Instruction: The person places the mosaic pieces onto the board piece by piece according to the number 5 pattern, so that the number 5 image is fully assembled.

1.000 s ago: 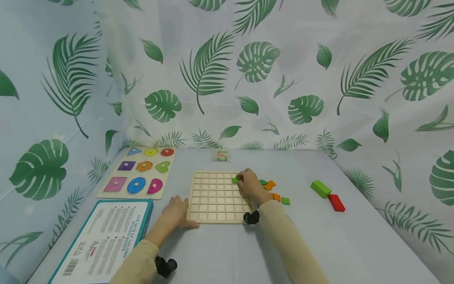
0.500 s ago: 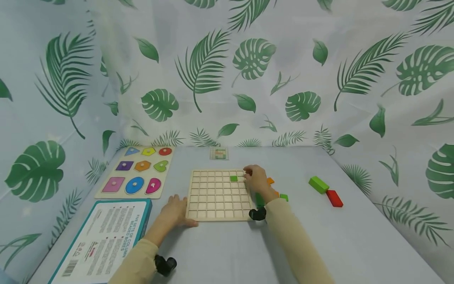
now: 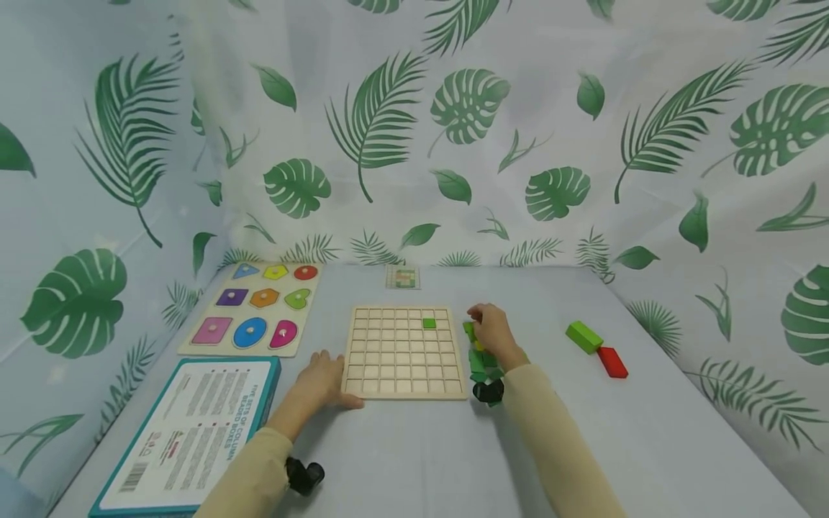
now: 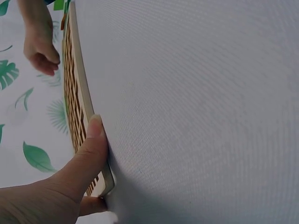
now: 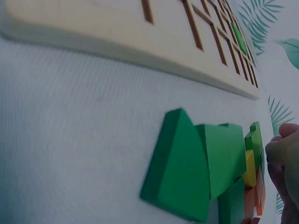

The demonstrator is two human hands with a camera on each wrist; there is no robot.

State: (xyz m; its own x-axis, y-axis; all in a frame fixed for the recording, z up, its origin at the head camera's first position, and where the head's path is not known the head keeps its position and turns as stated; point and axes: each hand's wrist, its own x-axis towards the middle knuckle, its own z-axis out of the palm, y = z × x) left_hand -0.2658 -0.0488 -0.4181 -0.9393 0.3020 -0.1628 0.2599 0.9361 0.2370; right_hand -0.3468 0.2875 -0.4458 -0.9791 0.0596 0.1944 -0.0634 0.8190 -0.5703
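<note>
A wooden grid board [image 3: 401, 360] lies flat on the table, one green square tile [image 3: 429, 324] in a cell toward its far right. My left hand [image 3: 319, 381] holds its near-left corner, thumb [image 4: 88, 151] along the front edge and fingers at the left side. Right of the board, my right hand [image 3: 492, 332] is over the far end of a cluster of loose blocks, fingers loosely curled; no block shows between them. The right wrist view shows a dark green triangular block [image 5: 180, 172], light green blocks [image 5: 217, 156], a yellow block [image 5: 250, 170] and orange ones, partly behind the hand.
A shape puzzle board [image 3: 236, 338] with coloured knobbed pieces lies far left, behind a blue-edged box [image 3: 188, 432]. A small pattern card [image 3: 403, 277] lies beyond the grid. Out right are a green block [image 3: 584, 337] and a red block [image 3: 612, 362].
My right hand has let go of the green square tile in the grid and moved right, off the board, to the loose blocks. My left hand has stayed at the corner.
</note>
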